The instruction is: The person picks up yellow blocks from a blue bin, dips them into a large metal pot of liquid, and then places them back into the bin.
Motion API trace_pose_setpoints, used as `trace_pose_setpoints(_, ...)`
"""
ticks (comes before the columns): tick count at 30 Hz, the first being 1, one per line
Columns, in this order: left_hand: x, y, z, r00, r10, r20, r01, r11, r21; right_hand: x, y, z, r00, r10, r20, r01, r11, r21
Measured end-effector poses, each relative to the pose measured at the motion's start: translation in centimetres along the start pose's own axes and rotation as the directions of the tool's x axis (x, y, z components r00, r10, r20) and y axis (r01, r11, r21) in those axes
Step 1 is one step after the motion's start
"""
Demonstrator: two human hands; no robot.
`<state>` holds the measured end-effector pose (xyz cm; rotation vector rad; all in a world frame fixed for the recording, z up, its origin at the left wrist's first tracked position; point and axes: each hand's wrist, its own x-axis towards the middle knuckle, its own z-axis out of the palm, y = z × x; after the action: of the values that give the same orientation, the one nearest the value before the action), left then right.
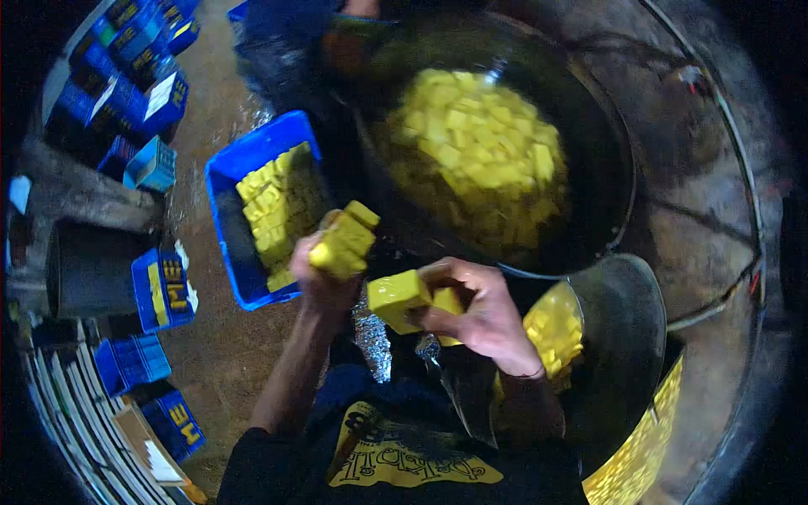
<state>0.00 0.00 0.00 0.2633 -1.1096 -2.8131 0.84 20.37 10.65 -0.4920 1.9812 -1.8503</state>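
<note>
A broad, dark round pan (602, 143) at one o'clock holds a wet heap of yellow blocks (480, 135). The blue plastic crate (220, 210) at ten o'clock has rows of them, and a curved bowl (627, 328) at four o'clock crowds the right forearm (530, 404). Between them, the left hand (313, 273) curls round several glossy blocks (343, 251); the right hand (488, 316) pinches square-edged ones (397, 295), thumb opposite fingers.

Free — floor (220, 353) left of blue tub (220, 231) | Blocking — large pan's rim (629, 168)
</note>
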Motion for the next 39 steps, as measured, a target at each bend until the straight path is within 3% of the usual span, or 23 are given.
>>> trace_pose_setpoints(2, 0.1, -4.2, 1.6, 0.979, -0.196, -0.050, 0.182, 0.963, -0.200, 0.8, 0.2, -0.6, 0.998, 0.059, 0.012, -0.056, 0.982, -0.182)
trace_pose_setpoints(3, 1.5, 3.3, -4.8, 0.951, -0.301, -0.070, 0.267, 0.915, -0.304, 7.0, 0.7, 8.7, 0.999, 0.047, -0.021, -0.049, 0.990, -0.134)
trace_pose_setpoints(5, 1.9, 2.4, -5.8, 0.942, -0.329, -0.063, 0.266, 0.848, -0.458, 9.7, 3.2, 10.8, 0.990, 0.069, -0.124, -0.123, 0.853, -0.507)
trace_pose_setpoints(7, 2.6, 2.8, -8.5, 0.930, -0.361, -0.067, 0.285, 0.826, -0.487, 11.4, 4.5, 13.0, 0.989, 0.126, -0.081, -0.150, 0.870, -0.470)
trace_pose_setpoints(9, 3.3, 3.1, -11.1, 0.918, -0.379, -0.117, 0.276, 0.822, -0.497, 12.4, 4.9, 15.0, 0.957, 0.283, -0.072, -0.287, 0.956, -0.057)
trace_pose_setpoints(11, 3.8, 3.2, -13.4, 0.898, -0.410, -0.158, 0.285, 0.818, -0.500, 14.3, 5.7, 16.8, 0.948, 0.319, -0.011, -0.319, 0.944, -0.088)
trace_pose_setpoints(13, 4.0, 2.6, -15.9, 0.878, -0.478, -0.023, 0.396, 0.754, -0.524, 16.5, 6.8, 18.1, 0.985, 0.154, -0.081, -0.172, 0.776, -0.608)
trace_pose_setpoints(14, 4.2, 2.3, -16.9, 0.859, -0.510, -0.048, 0.405, 0.734, -0.545, 17.6, 8.2, 18.2, 0.995, 0.038, -0.087, -0.088, 0.719, -0.689)
trace_pose_setpoints(15, 4.7, 2.5, -17.4, 0.859, -0.508, -0.064, 0.392, 0.732, -0.557, 18.5, 9.9, 18.2, 0.996, 0.051, -0.069, -0.085, 0.719, -0.690)
trace_pose_setpoints(17, 5.6, 2.6, -18.3, 0.794, -0.604, -0.072, 0.440, 0.652, -0.617, 19.9, 14.2, 18.0, 0.942, 0.333, 0.037, -0.236, 0.739, -0.631)
trace_pose_setpoints(18, 6.3, 1.1, -19.7, 0.837, -0.547, -0.018, 0.437, 0.688, -0.580, 20.9, 17.1, 18.3, 0.899, 0.390, 0.197, -0.230, 0.807, -0.544)
trace_pose_setpoints(19, 7.1, 2.0, -20.0, 0.833, -0.552, -0.028, 0.432, 0.682, -0.590, 22.2, 18.0, 18.5, 0.892, 0.404, 0.205, -0.238, 0.804, -0.545)
trace_pose_setpoints(20, 8.3, 3.0, -20.4, 0.751, -0.626, -0.211, 0.473, 0.733, -0.489, 23.7, 19.0, 18.4, 0.778, 0.532, 0.333, -0.447, 0.842, -0.301)
trace_pose_setpoints(21, 9.7, 3.7, -21.0, 0.648, -0.654, -0.390, 0.533, 0.755, -0.382, 25.3, 20.1, 18.3, 0.647, 0.590, 0.483, -0.648, 0.760, -0.059)
trace_pose_setpoints(24, 13.7, 2.4, -26.1, 0.708, -0.662, -0.246, 0.551, 0.736, -0.394, 29.7, 25.6, 17.7, 0.606, 0.532, 0.592, -0.776, 0.559, 0.292)
trace_pose_setpoints(25, 15.0, 1.3, -28.8, 0.692, -0.683, -0.235, 0.574, 0.718, -0.394, 31.1, 25.9, 17.3, 0.675, 0.337, 0.656, -0.682, 0.625, 0.381)
trace_pose_setpoints(27, 16.1, 0.0, -33.7, 0.725, -0.615, -0.311, 0.623, 0.778, -0.087, 34.4, 32.1, 18.9, 0.515, 0.665, 0.541, -0.759, 0.647, -0.073)
trace_pose_setpoints(28, 17.0, -1.3, -36.5, 0.641, -0.589, -0.492, 0.695, 0.717, 0.048, 34.4, 36.2, 19.8, 0.511, 0.665, 0.545, -0.762, 0.644, -0.071)
trace_pose_setpoints(30, 16.8, -3.7, -39.7, 0.681, -0.565, -0.466, 0.704, 0.680, 0.205, 34.0, 43.2, 21.0, 0.771, 0.541, 0.336, -0.340, 0.795, -0.502)
trace_pose_setpoints(31, 16.4, -5.2, -40.9, 0.717, -0.550, -0.428, 0.693, 0.628, 0.355, 32.3, 45.8, 21.9, 0.885, 0.434, 0.172, -0.203, 0.690, -0.695)
trace_pose_setpoints(33, 15.3, -7.9, -42.6, 0.734, -0.574, -0.364, 0.680, 0.622, 0.388, 29.2, 47.3, 23.6, 0.960, 0.271, -0.072, -0.196, 0.462, -0.865)
trace_pose_setpoints(36, 14.1, -9.3, -42.4, 0.700, -0.570, -0.429, 0.694, 0.402, 0.598, 28.5, 45.8, 21.7, 0.954, 0.292, -0.062, -0.231, 0.590, -0.774)
trace_pose_setpoints(39, 13.9, -13.2, -46.4, 0.645, -0.548, -0.533, 0.764, 0.471, 0.441, 28.9, 39.9, 18.8, 0.928, 0.373, 0.015, -0.328, 0.835, -0.442)
